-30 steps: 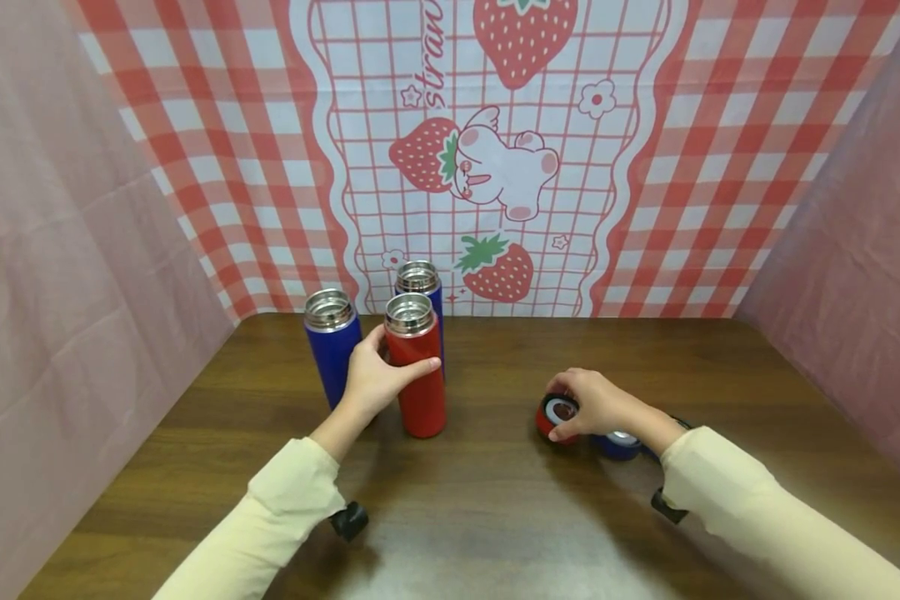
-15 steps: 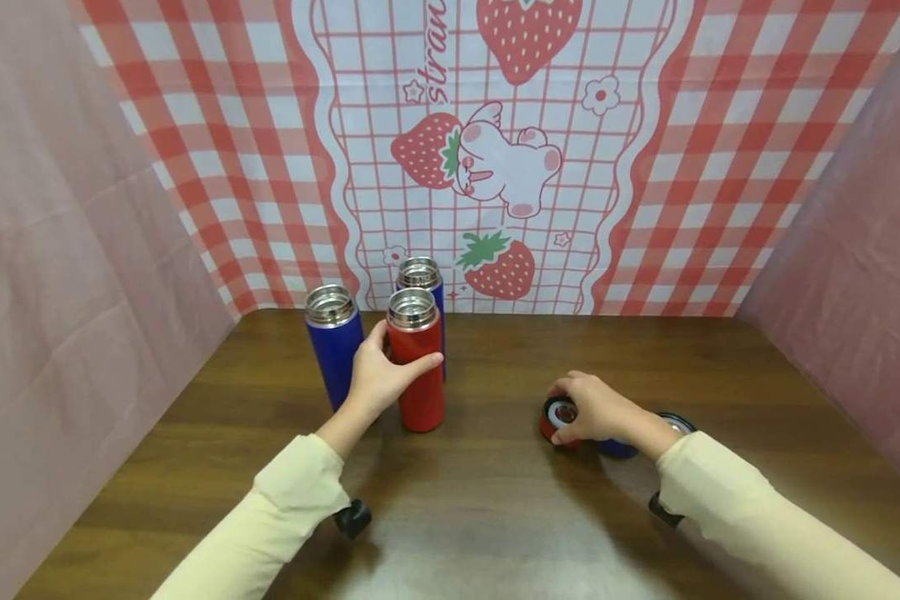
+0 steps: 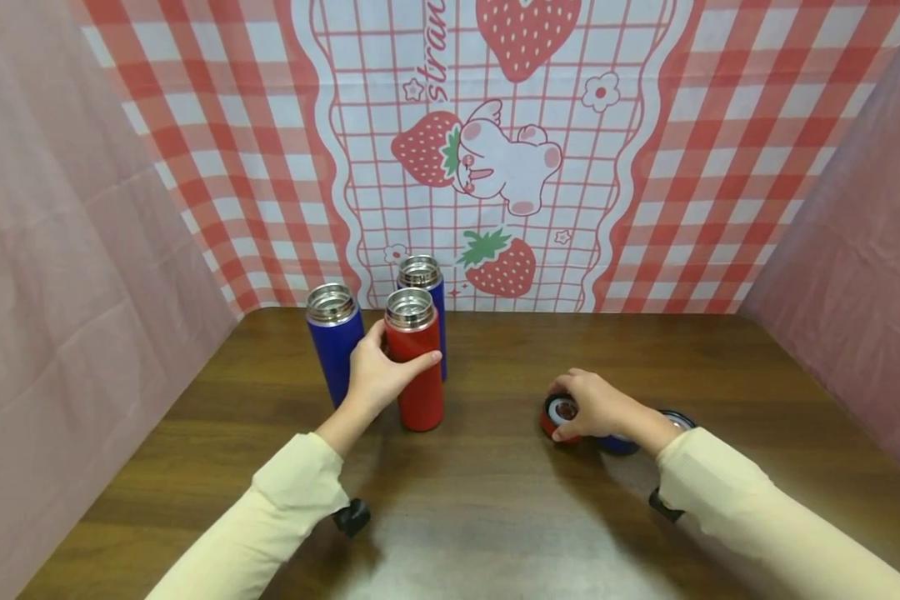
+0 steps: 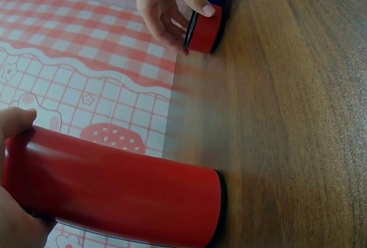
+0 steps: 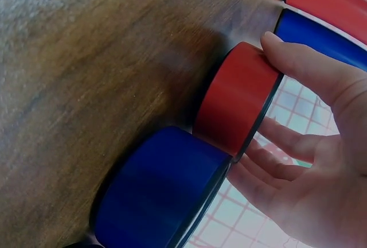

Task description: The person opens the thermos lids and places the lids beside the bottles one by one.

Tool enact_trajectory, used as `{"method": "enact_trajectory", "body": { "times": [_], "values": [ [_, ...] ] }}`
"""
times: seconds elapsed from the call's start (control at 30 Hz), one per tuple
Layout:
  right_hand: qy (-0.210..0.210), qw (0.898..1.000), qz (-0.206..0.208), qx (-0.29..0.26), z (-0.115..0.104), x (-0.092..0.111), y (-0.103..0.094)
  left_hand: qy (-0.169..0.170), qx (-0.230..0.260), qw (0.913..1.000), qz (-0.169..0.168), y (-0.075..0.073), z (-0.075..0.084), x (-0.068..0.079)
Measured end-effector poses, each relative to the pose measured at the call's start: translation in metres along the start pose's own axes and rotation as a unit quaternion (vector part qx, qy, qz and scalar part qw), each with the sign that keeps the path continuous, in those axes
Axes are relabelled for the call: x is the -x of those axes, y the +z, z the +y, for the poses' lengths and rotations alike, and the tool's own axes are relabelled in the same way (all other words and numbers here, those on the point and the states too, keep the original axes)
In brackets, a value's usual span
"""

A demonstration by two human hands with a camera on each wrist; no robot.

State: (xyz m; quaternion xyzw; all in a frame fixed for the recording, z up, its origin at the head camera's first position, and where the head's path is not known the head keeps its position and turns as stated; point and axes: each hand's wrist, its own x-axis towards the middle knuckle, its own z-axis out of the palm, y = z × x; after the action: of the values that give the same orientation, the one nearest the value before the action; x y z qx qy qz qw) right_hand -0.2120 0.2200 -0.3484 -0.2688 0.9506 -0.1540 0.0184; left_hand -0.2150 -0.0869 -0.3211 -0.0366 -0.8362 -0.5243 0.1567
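Observation:
My left hand point(image 3: 378, 371) grips a red thermos flask point(image 3: 422, 383) round its upper body, thumb across the front. The flask stands upright on the table without a lid, its steel mouth showing. In the right wrist view, the right hand point(image 5: 321, 144) holds a red flask lid point(image 5: 238, 99) between thumb and fingers. That lid sits on the table with its hollow side up. Against it lies a blue lid point(image 5: 160, 190), partly covered by the hand in the head view. A blue flask point(image 3: 336, 350) stands left of the red one, and another blue flask point(image 3: 437, 292) behind it; both are lidless.
Farther right, a second blue lid point(image 3: 678, 420) shows past the right wrist. The brown wooden table point(image 3: 465, 517) ends at a strawberry-print checked cloth point(image 3: 720, 208) at the back. Pink cloths point(image 3: 97, 250) hang on both sides.
Both hands keep their holds almost still. The right wrist has shifted slightly, and more of the far-right blue lid shows. The head view has tilted a little.

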Motion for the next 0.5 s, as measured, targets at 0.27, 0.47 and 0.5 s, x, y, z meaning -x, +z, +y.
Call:
{"method": "enact_trajectory", "body": {
  "times": [0.27, 0.47, 0.5],
  "values": [
    [-0.004, 1.0, 0.004, 0.005, 0.002, 0.005, 0.0, 0.005, -0.026, 0.9996, 0.007, 0.003, 0.003, 0.004],
    [0.023, 1.0, 0.0, 0.001, 0.001, 0.012, -0.005, 0.019, -0.031, 0.9993, -0.009, 0.002, 0.008, 0.009],
    [0.031, 1.0, 0.001, -0.003, 0.001, 0.014, -0.007, 0.025, -0.035, 0.999, -0.008, 0.001, 0.008, 0.011]
  ]
}}
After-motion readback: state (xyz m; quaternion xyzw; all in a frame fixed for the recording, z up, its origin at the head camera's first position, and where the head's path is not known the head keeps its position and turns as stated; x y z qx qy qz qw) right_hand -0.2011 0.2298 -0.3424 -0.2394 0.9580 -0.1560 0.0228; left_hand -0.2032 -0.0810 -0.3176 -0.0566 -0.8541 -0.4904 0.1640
